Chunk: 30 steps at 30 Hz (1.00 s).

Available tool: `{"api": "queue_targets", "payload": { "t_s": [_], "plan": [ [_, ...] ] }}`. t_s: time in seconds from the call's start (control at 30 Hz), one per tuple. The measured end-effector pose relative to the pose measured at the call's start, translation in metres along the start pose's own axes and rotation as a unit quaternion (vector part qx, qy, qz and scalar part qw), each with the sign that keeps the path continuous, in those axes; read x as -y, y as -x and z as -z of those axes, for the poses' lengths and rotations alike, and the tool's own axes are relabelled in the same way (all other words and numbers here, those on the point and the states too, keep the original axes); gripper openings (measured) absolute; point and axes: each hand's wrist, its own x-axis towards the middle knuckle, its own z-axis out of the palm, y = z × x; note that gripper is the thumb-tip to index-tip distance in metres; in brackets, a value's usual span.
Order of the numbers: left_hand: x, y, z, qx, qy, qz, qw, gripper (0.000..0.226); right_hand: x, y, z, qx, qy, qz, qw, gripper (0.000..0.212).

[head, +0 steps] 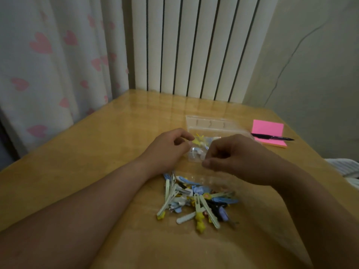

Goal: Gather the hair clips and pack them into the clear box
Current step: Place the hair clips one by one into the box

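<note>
A small clear box (196, 155) sits mid-table, its clear lid (211, 123) standing open behind it. A few clips lie inside. My left hand (167, 150) is at the box's left side, thumb and forefinger pinching a yellow hair clip (196, 141) at the rim. My right hand (231, 158) curls over the right side, its thumb and fingers gripping the box's near corner. A loose pile of hair clips (196, 200) in blue, white, yellow and black lies on the table just in front of the box, below my wrists.
A pink sticky-note pad (269, 133) with a black pen (272, 137) on it lies at the right, behind my right hand. The wooden table (97, 162) meets a white radiator (194, 45) at the back, and a heart-print curtain (48, 65) hangs at the left.
</note>
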Motion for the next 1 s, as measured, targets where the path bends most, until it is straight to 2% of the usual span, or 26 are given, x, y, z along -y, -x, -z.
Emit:
{"api": "queue_targets", "payload": {
  "t_s": [0.1, 0.17, 0.37, 0.5, 0.6, 0.67, 0.73, 0.8, 0.87, 1.0],
  "plan": [
    [0.000, 0.000, -0.001, -0.004, 0.006, -0.003, 1.000, 0.016, 0.015, 0.009, 0.006, 0.181, 0.021, -0.004, 0.983, 0.017],
    [0.001, 0.000, -0.001, -0.007, 0.002, -0.004, 1.000, 0.017, 0.020, 0.011, 0.003, 0.240, 0.042, -0.004, 0.970, 0.022],
    [0.002, 0.000, -0.002, -0.007, 0.000, -0.003, 1.000, 0.017, 0.012, 0.007, -0.004, 0.212, 0.028, 0.036, 0.976, 0.015],
    [0.002, 0.000, -0.002, -0.012, -0.003, -0.007, 1.000, 0.018, 0.003, 0.006, 0.000, 0.183, -0.086, 0.039, 0.979, 0.012],
    [0.002, 0.001, -0.002, -0.008, 0.000, -0.006, 1.000, 0.017, -0.007, 0.007, 0.011, 0.121, -0.206, 0.000, 0.971, 0.011],
    [0.002, 0.001, -0.002, -0.006, -0.007, -0.003, 1.000, 0.016, -0.014, 0.004, 0.015, 0.017, -0.273, -0.035, 0.961, 0.011],
    [0.001, 0.001, -0.002, -0.005, -0.010, -0.002, 1.000, 0.016, -0.022, -0.004, 0.014, -0.115, -0.286, -0.064, 0.949, 0.008],
    [0.001, 0.000, -0.002, -0.006, -0.008, 0.000, 1.000, 0.016, -0.031, -0.016, 0.010, -0.228, -0.202, -0.080, 0.949, 0.006],
    [0.000, 0.000, -0.003, -0.006, -0.005, 0.000, 1.000, 0.015, -0.041, -0.027, 0.005, -0.283, -0.103, -0.078, 0.950, 0.006],
    [0.001, -0.001, -0.003, -0.008, 0.000, -0.001, 1.000, 0.015, -0.046, -0.042, -0.006, -0.234, 0.044, -0.070, 0.969, 0.009]
  ]
}}
